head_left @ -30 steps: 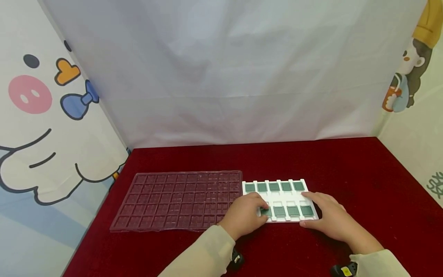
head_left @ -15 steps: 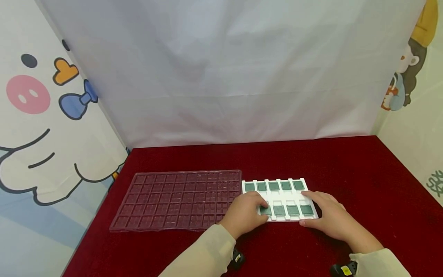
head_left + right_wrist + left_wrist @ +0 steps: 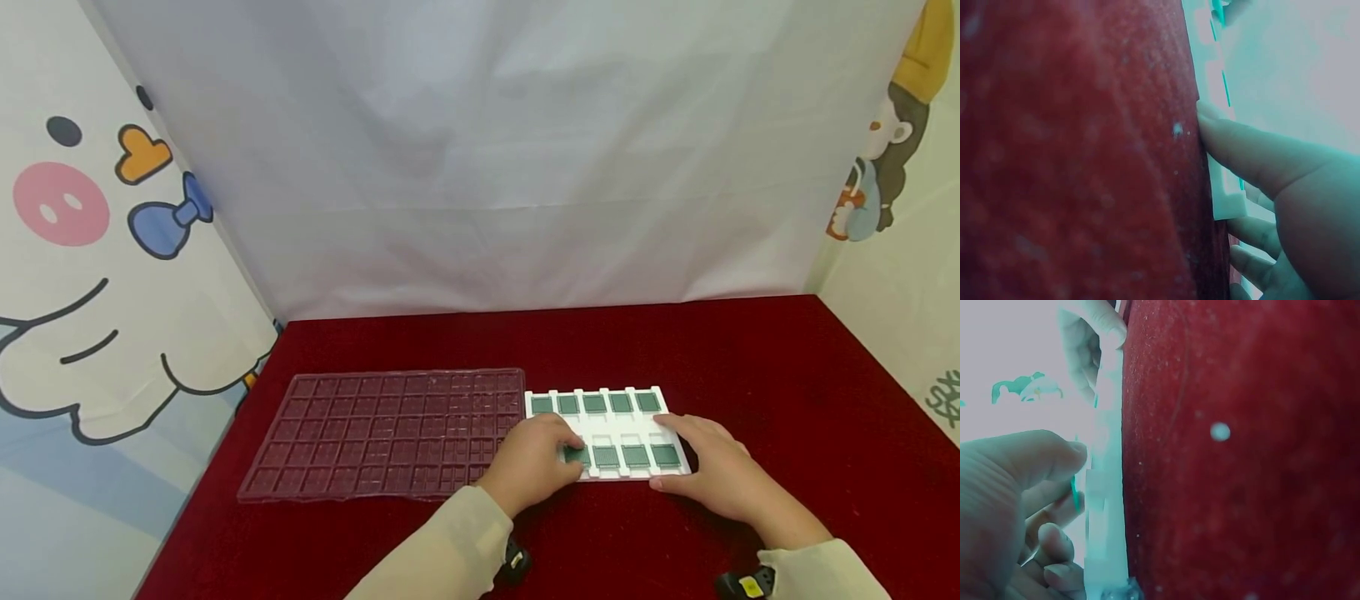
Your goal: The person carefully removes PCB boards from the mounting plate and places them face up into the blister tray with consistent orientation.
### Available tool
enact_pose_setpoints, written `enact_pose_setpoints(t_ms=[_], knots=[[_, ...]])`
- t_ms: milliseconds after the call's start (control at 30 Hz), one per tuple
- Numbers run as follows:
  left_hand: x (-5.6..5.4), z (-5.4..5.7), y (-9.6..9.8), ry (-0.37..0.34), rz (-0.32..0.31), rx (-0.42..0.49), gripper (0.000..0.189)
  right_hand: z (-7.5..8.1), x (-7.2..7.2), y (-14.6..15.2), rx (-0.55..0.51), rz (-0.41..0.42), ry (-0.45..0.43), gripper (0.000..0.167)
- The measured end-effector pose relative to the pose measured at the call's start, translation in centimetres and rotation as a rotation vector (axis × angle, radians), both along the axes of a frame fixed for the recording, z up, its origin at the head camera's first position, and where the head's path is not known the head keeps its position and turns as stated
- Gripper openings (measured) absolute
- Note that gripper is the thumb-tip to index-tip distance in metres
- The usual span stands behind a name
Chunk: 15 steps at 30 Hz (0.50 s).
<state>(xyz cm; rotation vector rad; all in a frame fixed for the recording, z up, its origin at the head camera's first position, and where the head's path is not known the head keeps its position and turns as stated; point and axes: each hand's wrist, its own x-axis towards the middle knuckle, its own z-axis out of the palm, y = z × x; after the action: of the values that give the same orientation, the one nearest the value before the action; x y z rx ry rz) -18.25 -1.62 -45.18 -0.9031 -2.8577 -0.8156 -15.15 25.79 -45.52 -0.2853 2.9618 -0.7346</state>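
Observation:
A white tray (image 3: 611, 427) holds two rows of small green square boards (image 3: 633, 456) on the red cloth. My left hand (image 3: 530, 461) is at the tray's front left, its thumb and fingers pinching one green board (image 3: 576, 455). Seen edge-on in the left wrist view, that green board (image 3: 1075, 494) shows as a thin strip between thumb and fingers. My right hand (image 3: 712, 467) grips the right end of the tray, thumb at the front edge and fingers at the far side. In the right wrist view, the thumb (image 3: 1241, 147) presses against the white tray's side.
Left of the white tray lies a large clear plastic tray (image 3: 375, 433) with many compartments, the red cloth showing through. The left forearm crosses in front of its right corner. A pale curtain (image 3: 480, 167) stands behind the table, with printed cloth panels at both sides.

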Motion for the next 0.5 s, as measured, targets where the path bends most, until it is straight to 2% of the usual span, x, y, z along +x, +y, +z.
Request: enact_pose_setpoints(t_ms=[133,367,500], knots=[[0.1,0.5,0.1,-0.032,0.005,0.043,0.020,0.0,0.0,0.0,-0.004,0.005,0.005,0.092],[0.5,1.8,-0.4,-0.107,0.025,0.210,0.019,0.0,0.0,-0.1,-0.006,0.000,0.000,0.092],[0.5,2.1,-0.8,-0.120,0.033,0.248,0.019,0.0,0.1,0.0,-0.004,-0.002,0.001,0.091]])
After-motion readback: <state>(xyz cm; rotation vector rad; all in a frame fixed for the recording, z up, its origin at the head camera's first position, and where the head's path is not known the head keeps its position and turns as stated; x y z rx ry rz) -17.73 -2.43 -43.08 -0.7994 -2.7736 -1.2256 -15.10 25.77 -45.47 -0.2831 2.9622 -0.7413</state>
